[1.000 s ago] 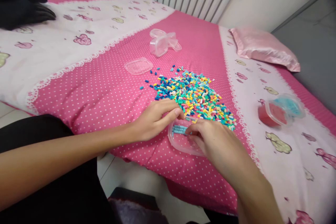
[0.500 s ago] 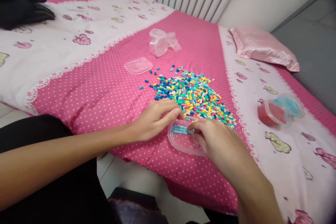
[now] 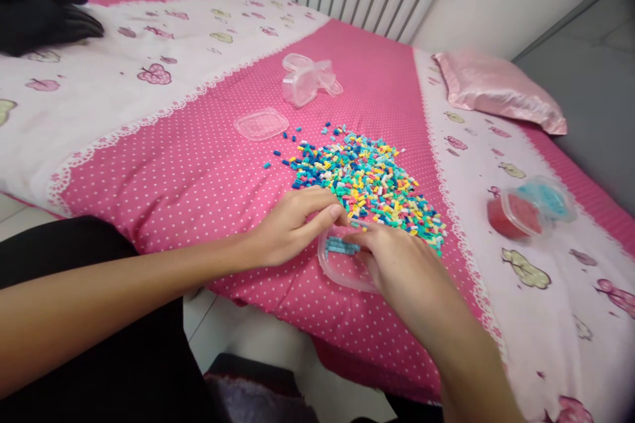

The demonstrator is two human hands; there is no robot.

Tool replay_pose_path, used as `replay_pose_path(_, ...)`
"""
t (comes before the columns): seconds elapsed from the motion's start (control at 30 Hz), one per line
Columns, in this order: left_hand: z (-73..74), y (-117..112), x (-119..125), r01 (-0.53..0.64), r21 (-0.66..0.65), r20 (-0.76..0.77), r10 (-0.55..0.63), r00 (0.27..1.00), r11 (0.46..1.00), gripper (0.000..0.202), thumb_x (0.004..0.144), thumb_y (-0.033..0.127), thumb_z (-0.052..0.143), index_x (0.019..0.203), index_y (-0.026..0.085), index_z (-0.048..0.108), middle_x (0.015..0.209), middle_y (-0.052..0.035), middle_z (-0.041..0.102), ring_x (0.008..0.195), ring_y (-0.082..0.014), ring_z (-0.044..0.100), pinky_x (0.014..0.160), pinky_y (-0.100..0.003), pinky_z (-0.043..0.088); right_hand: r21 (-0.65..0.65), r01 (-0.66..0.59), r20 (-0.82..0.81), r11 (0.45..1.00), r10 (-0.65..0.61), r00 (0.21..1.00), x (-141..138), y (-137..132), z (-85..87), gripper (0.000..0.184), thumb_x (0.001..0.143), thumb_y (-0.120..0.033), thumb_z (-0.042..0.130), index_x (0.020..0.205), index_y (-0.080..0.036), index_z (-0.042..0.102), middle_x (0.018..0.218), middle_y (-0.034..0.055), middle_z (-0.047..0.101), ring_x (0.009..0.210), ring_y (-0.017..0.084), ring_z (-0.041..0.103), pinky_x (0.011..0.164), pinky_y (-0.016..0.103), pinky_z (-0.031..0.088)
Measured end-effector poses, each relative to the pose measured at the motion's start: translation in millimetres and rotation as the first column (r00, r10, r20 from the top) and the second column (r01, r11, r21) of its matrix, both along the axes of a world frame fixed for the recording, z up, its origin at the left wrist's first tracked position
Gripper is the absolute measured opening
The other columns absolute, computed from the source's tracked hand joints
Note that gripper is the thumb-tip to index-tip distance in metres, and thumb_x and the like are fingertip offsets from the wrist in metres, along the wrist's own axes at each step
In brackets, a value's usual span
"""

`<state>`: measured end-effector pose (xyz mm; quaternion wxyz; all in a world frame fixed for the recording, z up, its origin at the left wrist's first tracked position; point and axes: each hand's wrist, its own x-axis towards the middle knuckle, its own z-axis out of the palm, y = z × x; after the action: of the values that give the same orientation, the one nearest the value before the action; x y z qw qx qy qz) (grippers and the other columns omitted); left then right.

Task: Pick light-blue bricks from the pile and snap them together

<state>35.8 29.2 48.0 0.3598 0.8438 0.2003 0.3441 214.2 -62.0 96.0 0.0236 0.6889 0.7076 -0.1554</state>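
Observation:
A heap of small coloured beads point(image 3: 367, 182) lies on the pink dotted bedspread point(image 3: 198, 172). Just in front of it sits a clear plastic tray point(image 3: 333, 268) with a short row of light blue beads point(image 3: 341, 248) laid in it. My left hand point(image 3: 292, 225) rests on the spread against the tray's near left rim, fingers curled, thumb touching the rim. My right hand point(image 3: 397, 264) lies over the tray's right part, fingertips pinched at the end of the blue row; what they pinch is too small to see.
A clear lid point(image 3: 261, 124) and a few empty clear boxes point(image 3: 307, 79) lie beyond the heap. Two filled tubs, red point(image 3: 510, 215) and blue point(image 3: 548, 198), stand at the right. A pink pillow point(image 3: 496, 89) lies far right, dark clothing point(image 3: 40, 13) far left. The bed edge runs just below the tray.
My right hand has slid a little to the left over the tray, its fingertips now at the blue row. My left hand has not moved.

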Motion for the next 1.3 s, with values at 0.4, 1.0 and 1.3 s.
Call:
replay_pose_path(0.4,0.6,-0.4,-0.3,0.005,0.008,0.009,-0.005,1.000,1.000,0.037,0.110,0.029,0.038,0.094,0.017,0.069,0.092,-0.0044,0.074,0.089,-0.0166,0.066,0.084,-0.030,0.048,0.036,-0.003,-0.026,0.999,0.003,1.000,-4.1,1.5,2.9,0.046,0.097,-0.007,0.047,0.120,-0.035,0.076,0.110,0.0040,0.079,0.097,0.025,0.074,0.069,0.034,0.040)
replay_pose_path(1.0,1.7,-1.4,-0.5,0.002,-0.002,0.000,-0.002,1.000,1.000,0.038,0.110,0.031,0.038,0.093,0.018,0.069,0.093,-0.0046,0.075,0.090,-0.0167,0.067,0.085,-0.029,0.049,0.050,0.058,0.176,0.997,-0.066,0.982,12.7,-4.1,11.7,0.039,0.100,-0.014,0.049,0.104,-0.036,0.080,0.096,0.0045,0.072,0.089,0.025,0.070,0.066,0.034,0.036)
replay_pose_path(1.3,1.4,-1.6,-1.3,0.005,-0.007,0.012,-0.005,1.000,1.000,0.036,0.109,0.028,0.039,0.094,0.017,0.069,0.093,-0.0042,0.074,0.090,-0.0164,0.067,0.085,-0.029,0.049,-0.083,0.005,0.289,0.997,0.019,0.957,-2.3,-0.8,8.7,0.033,0.102,-0.013,0.047,0.106,-0.026,0.078,0.102,0.0076,0.072,0.092,0.025,0.071,0.070,0.036,0.039)
